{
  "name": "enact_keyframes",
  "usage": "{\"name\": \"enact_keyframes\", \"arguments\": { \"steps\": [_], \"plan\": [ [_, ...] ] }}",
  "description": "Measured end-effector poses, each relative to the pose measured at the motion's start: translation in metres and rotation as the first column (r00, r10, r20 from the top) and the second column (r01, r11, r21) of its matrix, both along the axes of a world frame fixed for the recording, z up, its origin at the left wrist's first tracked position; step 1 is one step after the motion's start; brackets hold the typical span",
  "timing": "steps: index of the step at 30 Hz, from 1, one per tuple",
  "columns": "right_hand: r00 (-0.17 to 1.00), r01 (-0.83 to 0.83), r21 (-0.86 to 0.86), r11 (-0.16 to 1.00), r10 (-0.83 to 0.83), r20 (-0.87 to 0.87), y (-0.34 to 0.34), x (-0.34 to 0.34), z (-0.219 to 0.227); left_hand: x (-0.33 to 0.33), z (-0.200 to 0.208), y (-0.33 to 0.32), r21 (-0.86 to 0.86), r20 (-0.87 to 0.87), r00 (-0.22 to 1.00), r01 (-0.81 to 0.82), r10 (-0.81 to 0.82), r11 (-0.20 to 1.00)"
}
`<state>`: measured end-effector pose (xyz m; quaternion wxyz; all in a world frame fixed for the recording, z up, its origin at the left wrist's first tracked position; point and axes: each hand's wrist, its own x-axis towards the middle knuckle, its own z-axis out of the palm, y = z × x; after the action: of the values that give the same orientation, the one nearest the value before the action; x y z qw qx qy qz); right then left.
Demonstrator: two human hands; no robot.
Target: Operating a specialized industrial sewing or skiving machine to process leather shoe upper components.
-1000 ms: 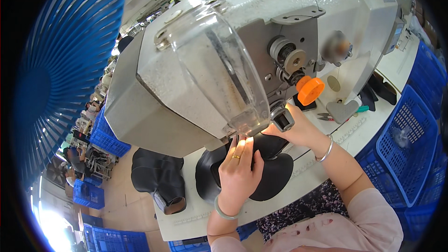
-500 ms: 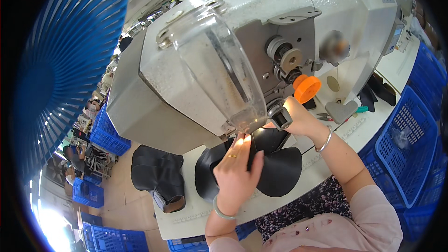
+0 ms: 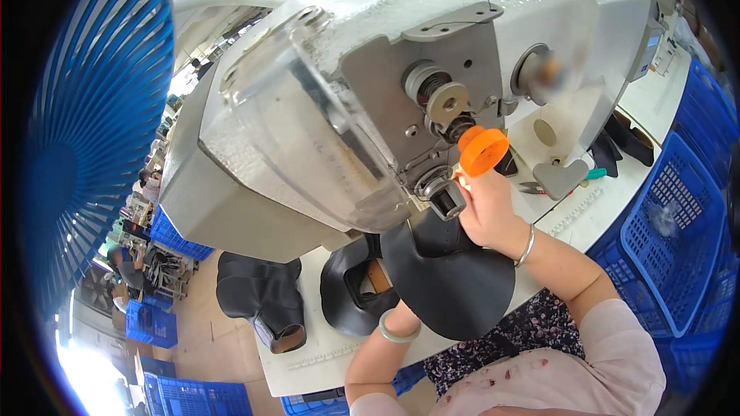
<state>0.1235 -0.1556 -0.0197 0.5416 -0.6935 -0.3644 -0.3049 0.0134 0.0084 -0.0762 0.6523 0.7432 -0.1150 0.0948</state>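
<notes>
A curved black leather piece, looking like part of a shoe upper, hangs tilted below the head of a sewing machine. My left hand reaches beneath this piece; only its wrist edge with a pale bangle shows, and its fingers are hidden. My right hand, with a thin bangle on the wrist, is raised beside the orange knob. Its fingers are curled next to the machine's dark metal part, with the fingertips partly hidden. Left of the hanging piece, another black leather part lies on the white table.
More black leather uppers lie at the table's left edge. Small red-handled snippers and dark leather pieces are on the right. Blue plastic crates stand at right. A blue fan fills the upper left.
My left hand has gone from on top of the leather to underneath it. The leather piece has lifted and tilted toward me. The machine head appears shifted left and larger.
</notes>
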Motion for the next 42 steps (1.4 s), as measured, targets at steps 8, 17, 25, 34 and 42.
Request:
{"name": "enact_keyframes", "arguments": {
  "steps": [8, 17, 25, 34, 42],
  "plan": [
    [0.95, -0.277, -0.307, 0.911, 0.308, 0.056, -0.032, 0.011, -0.01, -0.004, 0.005, -0.002, -0.121, -0.083, 0.996, 0.0, -0.01, 0.993],
    [0.971, -0.105, -0.328, 0.939, 0.168, 0.171, -0.022, 0.023, -0.017, -0.015, 0.008, -0.005, -0.274, -0.191, 0.982, -0.049, -0.005, 0.96],
    [0.954, -0.242, -0.305, 0.921, 0.283, 0.099, -0.029, 0.027, -0.004, -0.054, 0.022, -0.006, -0.907, -0.137, 0.923, 0.029, -0.359, 0.421],
    [0.942, -0.326, -0.371, 0.87, 0.333, -0.045, -0.024, 0.035, -0.004, -0.055, 0.012, -0.038, -0.85, -0.324, 0.902, -0.144, -0.287, 0.508],
    [0.858, -0.499, -0.227, 0.836, 0.439, -0.268, -0.018, 0.038, -0.018, -0.046, 0.003, -0.036, -0.255, -0.118, 0.979, -0.191, 0.165, 0.948]
  ]
}}
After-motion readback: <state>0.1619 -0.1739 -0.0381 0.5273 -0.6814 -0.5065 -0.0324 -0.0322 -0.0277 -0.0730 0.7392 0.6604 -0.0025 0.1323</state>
